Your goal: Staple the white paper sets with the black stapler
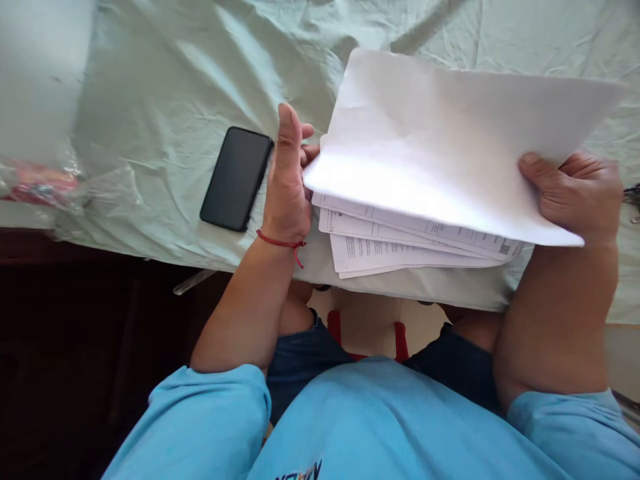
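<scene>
My right hand (575, 193) pinches the right edge of a white sheet of paper (435, 147), its thumb lying on top. The sheet is lifted and bowed, its blank side facing me. Beneath it lies a loose, fanned stack of printed papers (380, 250) close to the table's front edge. Beside the stack's left end my left hand (290, 173) stands on edge, thumb up and fingers apart. Some of its fingertips are hidden behind the sheet's left corner, so I cannot tell whether they touch the papers.
A black smartphone (237, 179) lies on the wrinkled pale green cloth (160, 133), left of my left hand. Farther left is a red item in clear plastic wrapping (43, 181), near a whitish surface (45, 73). Dark keys or similar (633, 195) show at the right edge.
</scene>
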Tool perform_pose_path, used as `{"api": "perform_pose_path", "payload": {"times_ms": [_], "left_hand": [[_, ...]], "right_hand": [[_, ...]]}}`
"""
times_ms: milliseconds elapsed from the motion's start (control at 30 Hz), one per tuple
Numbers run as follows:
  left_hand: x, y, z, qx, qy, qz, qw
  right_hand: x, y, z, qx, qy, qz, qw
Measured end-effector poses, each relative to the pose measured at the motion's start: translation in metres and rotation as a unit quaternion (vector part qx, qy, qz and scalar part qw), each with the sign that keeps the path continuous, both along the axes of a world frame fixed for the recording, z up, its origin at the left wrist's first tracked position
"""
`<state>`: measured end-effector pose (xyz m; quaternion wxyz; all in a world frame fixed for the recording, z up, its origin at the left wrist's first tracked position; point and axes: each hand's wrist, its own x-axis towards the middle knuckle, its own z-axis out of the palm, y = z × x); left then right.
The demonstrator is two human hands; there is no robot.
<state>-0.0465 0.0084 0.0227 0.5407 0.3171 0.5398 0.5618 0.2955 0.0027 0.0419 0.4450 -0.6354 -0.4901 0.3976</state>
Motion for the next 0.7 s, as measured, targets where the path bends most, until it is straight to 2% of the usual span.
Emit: {"api": "perform_pose_path", "payload": {"times_ms": [133, 233, 333, 500, 600, 700], "left_hand": [[-0.005, -0.001, 0.001, 0.027, -0.012, -0.006, 1.0], [-0.01, 0.0, -0.008, 0.054, 0.025, -0.042, 0.997], [-0.012, 0.0, -0.017, 0.046, 0.066, -0.069, 0.994], [-0.017, 0.0, -0.018, 0.035, 0.136, -0.031, 0.99], [-0.017, 0.0, -0.016, 0.057, 0.172, -0.014, 0.983], [-0.016, 0.0, -0.015, 0.063, 0.171, -0.011, 0.983]], "right_hand": [[-0.002, 0.002, -0.007, 0.048, 0.061, 0.02, 0.997], [-0.003, 0.002, -0.008, 0.06, 0.065, 0.025, 0.996], [-0.003, 0.0, -0.006, 0.057, 0.074, 0.021, 0.995], [-0.003, -0.001, -0.005, 0.044, 0.07, 0.017, 0.996], [-0.001, 0.0, -0.01, 0.006, 0.069, 0.017, 0.997], [0.002, 0.002, -0.015, -0.026, 0.076, 0.014, 0.997]]}}
